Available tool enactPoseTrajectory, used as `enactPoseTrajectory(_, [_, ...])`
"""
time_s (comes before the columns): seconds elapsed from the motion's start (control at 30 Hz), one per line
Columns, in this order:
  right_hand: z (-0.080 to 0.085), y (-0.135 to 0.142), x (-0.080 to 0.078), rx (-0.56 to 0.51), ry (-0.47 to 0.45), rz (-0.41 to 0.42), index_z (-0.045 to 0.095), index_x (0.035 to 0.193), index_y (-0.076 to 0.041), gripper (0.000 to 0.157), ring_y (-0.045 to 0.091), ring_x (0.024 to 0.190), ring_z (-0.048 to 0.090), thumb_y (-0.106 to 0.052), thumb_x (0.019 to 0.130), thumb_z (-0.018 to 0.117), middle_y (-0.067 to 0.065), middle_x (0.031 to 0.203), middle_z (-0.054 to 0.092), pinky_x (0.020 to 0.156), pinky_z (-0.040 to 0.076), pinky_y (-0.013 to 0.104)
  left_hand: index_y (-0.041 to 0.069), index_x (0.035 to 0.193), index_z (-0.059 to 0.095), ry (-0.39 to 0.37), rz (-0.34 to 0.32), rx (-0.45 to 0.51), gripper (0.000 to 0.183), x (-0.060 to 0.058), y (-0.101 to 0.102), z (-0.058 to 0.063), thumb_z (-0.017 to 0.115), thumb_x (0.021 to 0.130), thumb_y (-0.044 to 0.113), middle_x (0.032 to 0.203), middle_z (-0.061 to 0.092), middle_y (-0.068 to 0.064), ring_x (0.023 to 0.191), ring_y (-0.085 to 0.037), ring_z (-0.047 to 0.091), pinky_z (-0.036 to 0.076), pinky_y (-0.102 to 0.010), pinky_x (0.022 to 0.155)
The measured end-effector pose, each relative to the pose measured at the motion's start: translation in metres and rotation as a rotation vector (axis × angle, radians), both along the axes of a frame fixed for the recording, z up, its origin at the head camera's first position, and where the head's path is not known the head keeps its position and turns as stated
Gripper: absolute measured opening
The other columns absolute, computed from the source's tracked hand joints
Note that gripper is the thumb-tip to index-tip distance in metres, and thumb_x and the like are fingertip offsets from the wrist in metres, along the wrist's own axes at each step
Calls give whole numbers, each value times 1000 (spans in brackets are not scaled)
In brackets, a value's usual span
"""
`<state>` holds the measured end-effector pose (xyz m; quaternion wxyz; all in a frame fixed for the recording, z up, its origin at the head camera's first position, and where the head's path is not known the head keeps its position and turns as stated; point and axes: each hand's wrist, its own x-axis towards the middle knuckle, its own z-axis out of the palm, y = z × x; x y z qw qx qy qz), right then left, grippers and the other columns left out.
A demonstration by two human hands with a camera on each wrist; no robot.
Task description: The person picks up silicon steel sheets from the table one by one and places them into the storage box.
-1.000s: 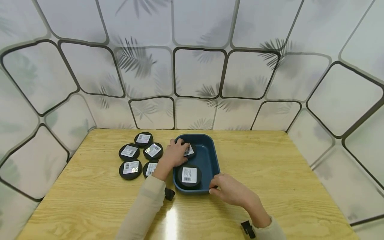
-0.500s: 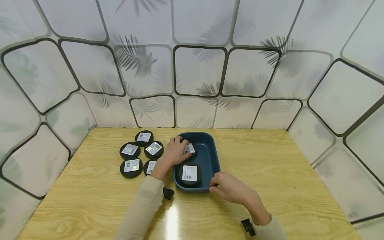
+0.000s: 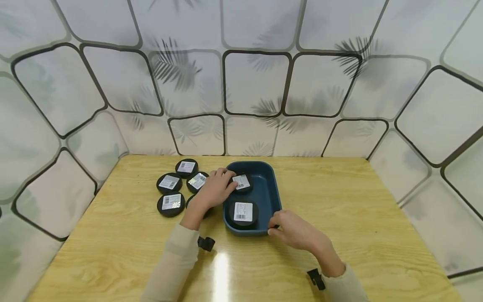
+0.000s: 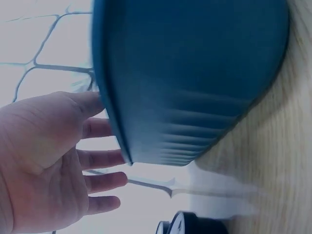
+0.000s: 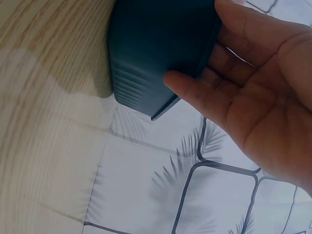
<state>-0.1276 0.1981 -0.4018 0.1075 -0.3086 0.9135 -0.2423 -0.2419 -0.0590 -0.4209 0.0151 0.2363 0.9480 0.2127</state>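
Note:
A dark blue rectangular bin (image 3: pixel 266 197) stands on the table. Two flat, round black containers with white barcode labels lie inside along its left side: a far one (image 3: pixel 242 183) and a near one (image 3: pixel 243 212). My left hand (image 3: pixel 214 189) is over the bin's left rim, fingertips at the edge of the far container. In the left wrist view its fingers (image 4: pixel 105 181) are straight and spread, with nothing gripped. At the near right corner, my right hand (image 3: pixel 296 230) pinches the bin's rim, thumb (image 5: pixel 187 90) against the outer wall and fingers over the edge.
Left of the bin, several more black labelled containers (image 3: pixel 169 183) lie close together on the wooden table (image 3: pixel 339 188). One of them is partly hidden by my left wrist. A patterned cloth backdrop (image 3: pixel 253 84) rises behind the table.
My left hand has drawn back slightly to the left from the far container, uncovering more of its label. The right hand keeps its hold on the bin. The head view has shifted a little.

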Motion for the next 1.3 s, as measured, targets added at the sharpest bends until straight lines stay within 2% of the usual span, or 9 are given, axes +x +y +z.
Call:
enactPoseTrajectory(0.27, [3,2,-3,10,6,-24,75,94,-7,8,14,86,62,-7,93,67,-3,90,68,75,52,31,9,140,52,-47,22,64,42,15,-10,11,47,106,33,142,45,-23,131,-43,42,35,-59,106])
enactPoseTrajectory(0.53, [3,0,-5,32,25,-44,75,94,-6,7,14,85,62,-8,92,68,-3,89,68,75,52,33,8,139,52,5,73,19,42,31,-22,27,54,103,31,139,47,-23,129,-43,44,38,-60,103])
enactPoseTrajectory(0.83, [1,-1,-4,24,22,-36,75,94,-5,7,14,85,61,-7,92,68,-2,89,68,74,52,32,4,140,48,-15,152,32,47,48,-60,40,57,101,29,137,45,-28,124,-46,45,45,-58,94])
enactPoseTrajectory(1.0, [2,-1,-2,25,8,-26,75,94,-6,7,14,85,61,-7,92,68,-3,89,68,75,52,33,-1,131,50,-108,214,-18,46,55,-85,42,64,96,27,131,44,-33,121,-53,42,46,-61,90])
enactPoseTrajectory(1.13, [1,-2,0,22,-8,-23,75,94,-6,7,14,84,60,-7,92,68,-4,89,67,74,52,33,-3,122,50,-220,271,-74,53,59,-100,38,74,86,27,122,43,-36,116,-56,42,46,-61,88])
enactPoseTrajectory(1.3, [0,-3,1,17,-17,-23,75,94,-5,8,13,84,60,-7,92,68,-4,88,67,73,51,32,-1,133,45,-341,329,-124,73,62,-113,33,81,78,31,132,36,-42,122,-60,36,43,-68,91])
